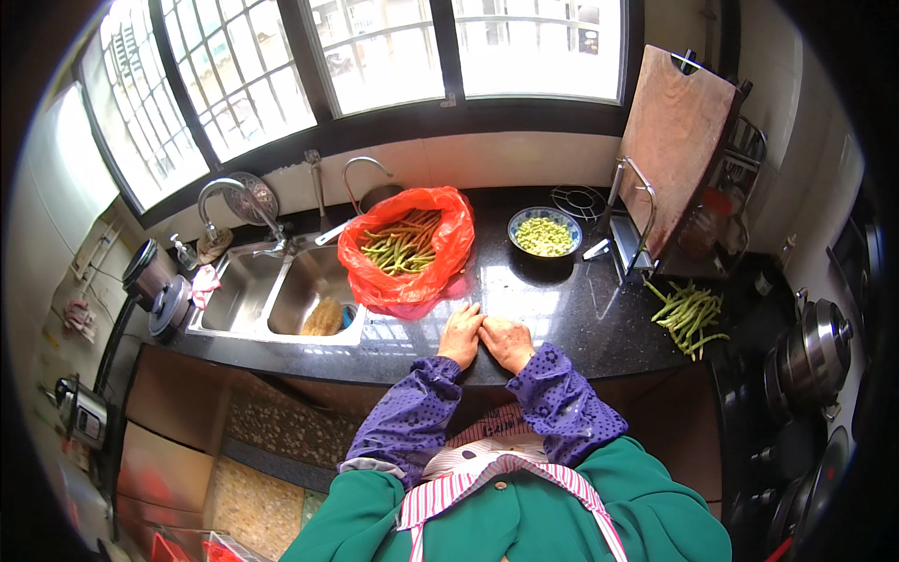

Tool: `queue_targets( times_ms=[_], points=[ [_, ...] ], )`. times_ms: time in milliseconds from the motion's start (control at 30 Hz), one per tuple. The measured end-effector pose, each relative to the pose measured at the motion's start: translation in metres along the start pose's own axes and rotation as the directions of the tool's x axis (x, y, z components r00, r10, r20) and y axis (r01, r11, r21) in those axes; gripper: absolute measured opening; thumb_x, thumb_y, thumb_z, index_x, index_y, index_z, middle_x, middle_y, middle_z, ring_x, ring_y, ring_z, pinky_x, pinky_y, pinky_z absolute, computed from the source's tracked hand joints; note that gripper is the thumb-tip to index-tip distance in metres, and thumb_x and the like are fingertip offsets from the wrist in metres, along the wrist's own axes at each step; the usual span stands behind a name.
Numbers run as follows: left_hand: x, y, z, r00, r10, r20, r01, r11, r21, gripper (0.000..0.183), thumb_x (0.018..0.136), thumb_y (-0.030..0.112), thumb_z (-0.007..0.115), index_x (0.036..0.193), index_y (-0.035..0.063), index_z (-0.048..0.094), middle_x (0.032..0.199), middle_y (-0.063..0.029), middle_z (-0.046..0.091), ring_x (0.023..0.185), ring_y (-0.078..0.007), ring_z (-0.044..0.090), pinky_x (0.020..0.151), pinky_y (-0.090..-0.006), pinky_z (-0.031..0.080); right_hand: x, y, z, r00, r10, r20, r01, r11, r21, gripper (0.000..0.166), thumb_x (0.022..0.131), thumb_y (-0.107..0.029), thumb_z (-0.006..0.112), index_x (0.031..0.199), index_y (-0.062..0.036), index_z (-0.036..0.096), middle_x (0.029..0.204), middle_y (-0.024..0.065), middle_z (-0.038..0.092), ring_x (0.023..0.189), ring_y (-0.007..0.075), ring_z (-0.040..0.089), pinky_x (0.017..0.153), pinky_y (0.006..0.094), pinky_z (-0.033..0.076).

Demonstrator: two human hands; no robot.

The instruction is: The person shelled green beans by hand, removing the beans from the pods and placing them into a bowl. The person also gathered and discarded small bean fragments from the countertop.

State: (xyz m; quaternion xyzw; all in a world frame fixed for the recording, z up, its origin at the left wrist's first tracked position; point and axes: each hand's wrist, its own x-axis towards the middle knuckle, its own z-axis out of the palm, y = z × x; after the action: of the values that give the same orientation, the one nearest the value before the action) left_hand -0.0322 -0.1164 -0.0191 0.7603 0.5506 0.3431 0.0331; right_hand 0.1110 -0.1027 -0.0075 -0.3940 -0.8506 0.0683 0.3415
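My left hand (460, 336) and my right hand (507, 341) rest side by side near the front edge of the black stone countertop (576, 330), touching each other. Their fingers are drawn together, and nothing shows in them; the palms are hidden. Just beyond my left hand stands an opened red plastic bag (449, 270) filled with long green bean pods (400, 260), some of them brownish. Farther off, to the right, a blue-patterned bowl (516, 242) holds chopped green pieces (544, 237). A loose pile of green beans (688, 316) lies on the counter at the right.
A double steel sink (242, 288) with a curved faucet (228, 184) is at the left; a brown scrubber (324, 317) lies in its right basin. At the back right, a wooden cutting board (674, 133) leans in a metal rack (635, 263). A lidded steel pot (808, 355) stands far right.
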Motion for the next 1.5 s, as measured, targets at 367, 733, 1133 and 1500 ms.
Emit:
queue_targets(
  times_ms=[367, 733, 1133, 1500],
  points=[
    [-0.010, 0.001, -0.017, 0.991, -0.007, 0.134, 0.017, 0.997, -0.077, 0.032, 0.078, 0.005, 0.057, 0.110, 0.0030, 0.056, 0.122, -0.0165, 0.052, 0.120, -0.0340, 0.042, 0.101, -0.0400, 0.033, -0.002, 0.002, -0.001, 0.999, -0.002, 0.041, 0.002, 1.000, 0.005, 0.020, 0.085, -0.030, 0.051, 0.085, -0.0104, 0.055, 0.080, 0.0094, 0.059, 0.075, 0.0277, 0.060, 0.062, 0.0395, 0.048],
    [-0.034, 0.003, -0.025, 0.996, -0.043, 0.083, 0.053, 0.991, -0.125, 0.041, 0.073, 0.002, 0.061, 0.113, 0.0037, 0.054, 0.119, -0.0164, 0.053, 0.120, -0.0317, 0.043, 0.100, -0.0388, 0.035, 0.000, -0.001, -0.007, 0.999, -0.004, 0.046, 0.001, 0.998, 0.060, 0.035, 0.081, -0.040, 0.056, 0.075, -0.0065, 0.053, 0.073, 0.0122, 0.057, 0.072, 0.0307, 0.058, 0.062, 0.0410, 0.045],
    [-0.054, 0.021, -0.035, 0.994, -0.100, 0.051, 0.105, 0.987, -0.123, 0.051, 0.072, 0.002, 0.061, 0.122, 0.0052, 0.047, 0.124, -0.0162, 0.049, 0.120, -0.0310, 0.042, 0.101, -0.0371, 0.034, 0.001, -0.002, -0.011, 0.994, 0.013, 0.109, -0.020, 0.998, 0.065, 0.046, 0.077, -0.051, 0.057, 0.072, -0.0058, 0.053, 0.073, 0.0122, 0.057, 0.071, 0.0311, 0.058, 0.062, 0.0418, 0.045],
    [-0.083, 0.037, -0.060, 0.991, -0.106, -0.080, 0.087, 0.974, -0.210, 0.029, 0.076, 0.001, 0.058, 0.104, 0.0025, 0.057, 0.095, -0.0130, 0.061, 0.089, -0.0289, 0.057, 0.080, -0.0349, 0.046, 0.000, -0.003, -0.009, 0.996, -0.011, 0.091, 0.007, 0.999, 0.038, 0.043, 0.081, -0.050, 0.053, 0.076, -0.0066, 0.055, 0.076, 0.0124, 0.058, 0.073, 0.0306, 0.058, 0.062, 0.0412, 0.047]
  ],
)
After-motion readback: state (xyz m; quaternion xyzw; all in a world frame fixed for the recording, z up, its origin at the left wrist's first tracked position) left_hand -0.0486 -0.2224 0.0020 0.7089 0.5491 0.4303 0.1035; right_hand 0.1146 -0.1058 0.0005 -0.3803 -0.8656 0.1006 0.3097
